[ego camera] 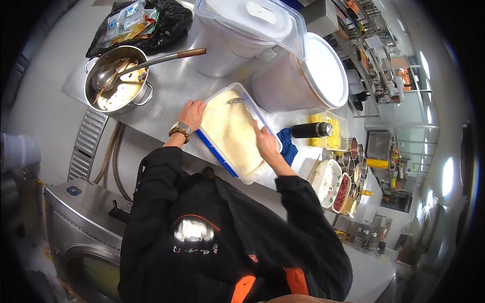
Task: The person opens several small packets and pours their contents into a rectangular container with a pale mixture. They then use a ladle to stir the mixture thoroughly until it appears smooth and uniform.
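A clear plastic storage box (242, 181) with blue side clips lies before me on the steel worktop. Pale yellow powder (229, 128) fills much of it, with a shallow hollow along the middle. My left hand (192, 114), with a watch and a bead bracelet at the wrist, grips the box's left rim near its far corner. Over the right side of the box, my right hand (266, 143) holds a metal spoon (237, 100) by its handle. The spoon's bowl rests at the powder's far end; my fingers hide part of the handle.
Left stands a steel pot (146, 92) with a ladle (163, 60) across it. Behind are a black plastic bag (170, 26) and white tubs (278, 81), a clear lid (299, 41) on top. Right are a blue cloth (288, 147), a black flask (308, 130) and food trays (326, 181).
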`<state>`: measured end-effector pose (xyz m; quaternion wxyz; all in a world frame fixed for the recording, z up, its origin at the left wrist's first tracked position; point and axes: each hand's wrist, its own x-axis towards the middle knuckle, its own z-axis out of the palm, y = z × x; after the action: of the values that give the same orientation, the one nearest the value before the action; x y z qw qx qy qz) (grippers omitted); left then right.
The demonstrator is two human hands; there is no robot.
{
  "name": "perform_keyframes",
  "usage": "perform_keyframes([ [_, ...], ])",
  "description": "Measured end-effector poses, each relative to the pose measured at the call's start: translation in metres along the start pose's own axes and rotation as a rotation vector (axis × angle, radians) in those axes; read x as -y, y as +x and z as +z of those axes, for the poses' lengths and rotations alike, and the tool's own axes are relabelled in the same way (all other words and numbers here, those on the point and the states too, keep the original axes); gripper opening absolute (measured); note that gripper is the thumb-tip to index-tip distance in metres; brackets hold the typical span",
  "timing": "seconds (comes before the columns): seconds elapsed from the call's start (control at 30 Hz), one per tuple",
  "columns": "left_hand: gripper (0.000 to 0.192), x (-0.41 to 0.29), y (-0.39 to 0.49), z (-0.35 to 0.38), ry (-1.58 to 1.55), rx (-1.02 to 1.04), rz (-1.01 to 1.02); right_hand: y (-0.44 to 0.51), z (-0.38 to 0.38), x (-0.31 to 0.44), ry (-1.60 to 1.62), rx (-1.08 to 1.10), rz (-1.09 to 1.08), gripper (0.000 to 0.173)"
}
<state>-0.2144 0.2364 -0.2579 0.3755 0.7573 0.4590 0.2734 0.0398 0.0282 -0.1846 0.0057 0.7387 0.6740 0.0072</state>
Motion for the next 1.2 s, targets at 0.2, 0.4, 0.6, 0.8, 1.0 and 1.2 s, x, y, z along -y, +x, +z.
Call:
perform_keyframes([
  [0.2,0.033,-0.006,-0.002,-0.003,0.056,0.004,-0.030,-0.079,0.009,-0.003,0.016,0.295,-0.028,0.064],
  [0.4,0.033,-0.009,-0.003,-0.003,0.035,-0.016,-0.060,-0.068,-0.061,-0.036,0.121,0.209,-0.028,0.056],
  [0.6,0.033,-0.008,-0.003,-0.004,0.057,0.005,-0.053,0.026,0.036,0.035,0.099,0.017,0.015,0.058],
  [0.8,0.033,-0.005,-0.004,0.000,0.036,-0.025,-0.044,-0.075,-0.022,-0.030,0.070,0.309,-0.166,0.063],
  [1.0,0.033,-0.005,-0.004,0.000,0.041,-0.051,-0.037,-0.016,-0.048,-0.001,0.168,0.169,-0.127,0.058],
  [1.2,0.033,-0.005,-0.007,-0.008,0.012,-0.025,-0.055,-0.022,0.007,0.037,0.070,0.353,-0.309,0.070],
])
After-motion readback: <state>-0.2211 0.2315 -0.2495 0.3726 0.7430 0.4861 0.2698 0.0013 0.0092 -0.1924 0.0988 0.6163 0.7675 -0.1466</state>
